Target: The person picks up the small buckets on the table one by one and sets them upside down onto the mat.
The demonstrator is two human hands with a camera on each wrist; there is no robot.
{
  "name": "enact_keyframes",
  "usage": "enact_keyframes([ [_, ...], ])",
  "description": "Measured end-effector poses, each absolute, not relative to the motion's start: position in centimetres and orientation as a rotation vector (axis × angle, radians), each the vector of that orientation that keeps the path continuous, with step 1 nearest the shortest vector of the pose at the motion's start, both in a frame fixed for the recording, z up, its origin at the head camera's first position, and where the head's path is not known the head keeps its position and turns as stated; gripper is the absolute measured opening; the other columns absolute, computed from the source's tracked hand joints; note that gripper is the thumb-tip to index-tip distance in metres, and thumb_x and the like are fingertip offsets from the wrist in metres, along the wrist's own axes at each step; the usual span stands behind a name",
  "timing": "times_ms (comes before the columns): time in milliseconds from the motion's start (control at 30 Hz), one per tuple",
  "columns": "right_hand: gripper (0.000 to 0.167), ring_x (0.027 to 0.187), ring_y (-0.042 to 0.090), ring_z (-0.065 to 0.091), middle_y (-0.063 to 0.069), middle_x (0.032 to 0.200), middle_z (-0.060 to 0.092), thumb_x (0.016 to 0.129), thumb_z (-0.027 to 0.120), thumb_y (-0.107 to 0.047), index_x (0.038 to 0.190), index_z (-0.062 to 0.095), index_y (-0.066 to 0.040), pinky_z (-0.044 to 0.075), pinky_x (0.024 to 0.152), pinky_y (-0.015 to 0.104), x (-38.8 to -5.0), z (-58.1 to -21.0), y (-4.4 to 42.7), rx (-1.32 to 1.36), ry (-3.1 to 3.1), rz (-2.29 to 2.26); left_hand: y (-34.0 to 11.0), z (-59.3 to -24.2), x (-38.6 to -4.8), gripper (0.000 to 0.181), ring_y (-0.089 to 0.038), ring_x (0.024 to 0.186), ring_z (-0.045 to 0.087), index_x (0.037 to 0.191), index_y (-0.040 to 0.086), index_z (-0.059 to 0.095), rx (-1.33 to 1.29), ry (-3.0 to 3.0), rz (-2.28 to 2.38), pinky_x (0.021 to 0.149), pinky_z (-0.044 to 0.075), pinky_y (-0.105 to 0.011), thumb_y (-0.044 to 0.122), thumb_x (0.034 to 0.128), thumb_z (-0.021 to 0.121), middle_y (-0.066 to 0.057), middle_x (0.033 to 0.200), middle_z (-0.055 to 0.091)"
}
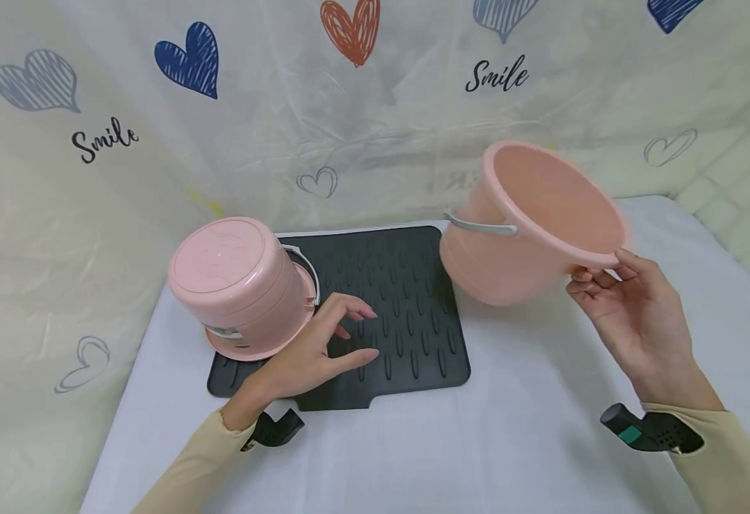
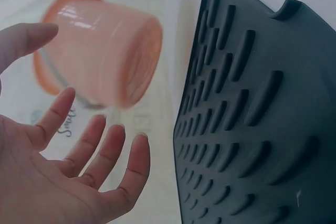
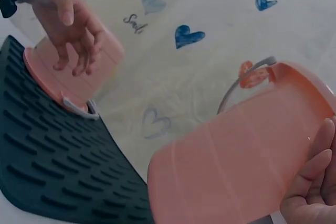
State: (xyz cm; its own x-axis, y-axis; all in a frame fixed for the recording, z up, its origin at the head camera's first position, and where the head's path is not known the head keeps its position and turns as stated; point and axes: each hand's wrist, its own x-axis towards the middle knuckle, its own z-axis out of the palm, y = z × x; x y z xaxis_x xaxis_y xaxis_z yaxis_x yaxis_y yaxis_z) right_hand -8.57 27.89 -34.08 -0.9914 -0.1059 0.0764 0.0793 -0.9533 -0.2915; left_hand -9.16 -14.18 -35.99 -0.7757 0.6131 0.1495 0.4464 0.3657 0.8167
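Held pink bucket (image 1: 516, 260): in the air right of the mat, above the white-covered counter (image 1: 510, 428), tilted so that its mouth faces right and upward.
Right hand (image 1: 641, 321): pinches the bucket's near rim between thumb and fingers — its only visible support.
Left hand (image 1: 313, 353): spread, gripping nothing, over the mat and in front of the upturned bucket.
Upturned pink bucket (image 1: 246, 293): mouth down, base up, on the left part of the black ribbed mat (image 1: 413, 350) and reaching past its edge.
Bail handle (image 1: 483, 228): grey, lying across the held bucket's left side.
Steadying: a one-sided rim grip probably lets the bucket swing; the left palm, laid flat against the far wall, should balance it.
Care: best tilted slowly — fingers clear of the bail, with a gap left beside the upturned bucket.
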Motion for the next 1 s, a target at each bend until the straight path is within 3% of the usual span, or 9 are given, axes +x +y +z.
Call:
enact_keyframes([
  [233, 0.029, 0.087, 0.035, 0.046, 0.021, 0.100, 0.053, 0.112, 0.026, -0.007, 0.111, 0.050, 0.010, 0.041, 0.080, 0.042, -8.8, -32.6, 23.7, -0.335, 0.268, -2.878, -13.6, -35.9, -9.6, 0.075, -0.022, 0.134, 0.046, 0.151, 0.020, 0.040, 0.943, 2.421, 1.415, 0.104, 0.047, -0.044, 0.023, 0.0907, 0.084, 0.000, 0.150, 0.042],
  [400, 0.031, 0.084, 0.033, 0.047, 0.019, 0.099, 0.053, 0.111, 0.025, -0.008, 0.110, 0.050, 0.011, 0.041, 0.079, 0.040, -8.6, -32.2, 21.7, -0.378, 0.214, -2.835, -13.1, -35.6, -10.4, 0.105, -0.022, 0.144, 0.037, 0.163, 0.023, 0.022, 0.996, 2.454, 1.612, 0.106, 0.048, -0.045, 0.015, 0.0828, 0.090, 0.003, 0.163, 0.032],
  [567, 0.035, 0.080, 0.031, 0.049, 0.018, 0.099, 0.053, 0.112, 0.025, -0.010, 0.109, 0.053, 0.011, 0.043, 0.078, 0.038, -8.5, -32.8, 20.4, -0.399, 0.212, -2.831, -12.4, -35.2, -10.8, 0.123, -0.018, 0.147, 0.031, 0.167, 0.030, 0.009, 1.017, 2.496, 1.757, 0.107, 0.049, -0.047, 0.051, 0.0774, 0.091, 0.007, 0.167, 0.024],
  [667, 0.035, 0.076, 0.028, 0.046, 0.016, 0.092, 0.051, 0.113, 0.026, -0.011, 0.105, 0.054, 0.010, 0.045, 0.080, 0.038, -8.4, -33.4, 20.0, -0.409, 0.234, -2.821, -12.1, -35.0, -10.9, 0.132, -0.018, 0.148, 0.028, 0.168, 0.027, 0.004, 1.004, 2.534, 1.823, 0.109, 0.047, -0.054, 0.069, 0.0721, 0.084, 0.005, 0.167, 0.023],
  [800, 0.035, 0.075, 0.028, 0.048, 0.016, 0.090, 0.052, 0.114, 0.027, -0.014, 0.107, 0.053, 0.008, 0.047, 0.083, 0.040, -8.2, -33.9, 19.6, -0.398, 0.221, -2.797, -11.7, -34.8, -11.0, 0.137, -0.026, 0.150, 0.024, 0.167, 0.017, 0.005, 1.094, 2.506, 1.983, 0.114, 0.040, -0.058, 0.066, 0.0702, 0.087, -0.003, 0.168, 0.022],
  [867, 0.036, 0.084, 0.030, 0.054, 0.016, 0.098, 0.055, 0.114, 0.027, -0.017, 0.109, 0.054, 0.007, 0.049, 0.086, 0.041, -8.2, -34.1, 19.4, -0.372, 0.186, -2.788, -11.5, -34.6, -11.0, 0.137, -0.032, 0.151, 0.023, 0.166, 0.009, 0.007, 1.208, 2.469, 2.067, 0.117, 0.038, -0.055, 0.062, 0.0703, 0.090, -0.010, 0.168, 0.020],
  [1000, 0.040, 0.108, 0.032, 0.058, 0.016, 0.121, 0.056, 0.116, 0.026, -0.025, 0.128, 0.053, 0.002, 0.051, 0.099, 0.043, -8.2, -34.7, 19.0, -0.364, 0.067, -2.742, -11.0, -34.2, -11.1, 0.137, -0.043, 0.150, 0.023, 0.160, -0.003, 0.010, 1.470, 2.423, 2.164, 0.118, 0.037, -0.053, 0.054, 0.0690, 0.094, -0.025, 0.167, 0.015],
])
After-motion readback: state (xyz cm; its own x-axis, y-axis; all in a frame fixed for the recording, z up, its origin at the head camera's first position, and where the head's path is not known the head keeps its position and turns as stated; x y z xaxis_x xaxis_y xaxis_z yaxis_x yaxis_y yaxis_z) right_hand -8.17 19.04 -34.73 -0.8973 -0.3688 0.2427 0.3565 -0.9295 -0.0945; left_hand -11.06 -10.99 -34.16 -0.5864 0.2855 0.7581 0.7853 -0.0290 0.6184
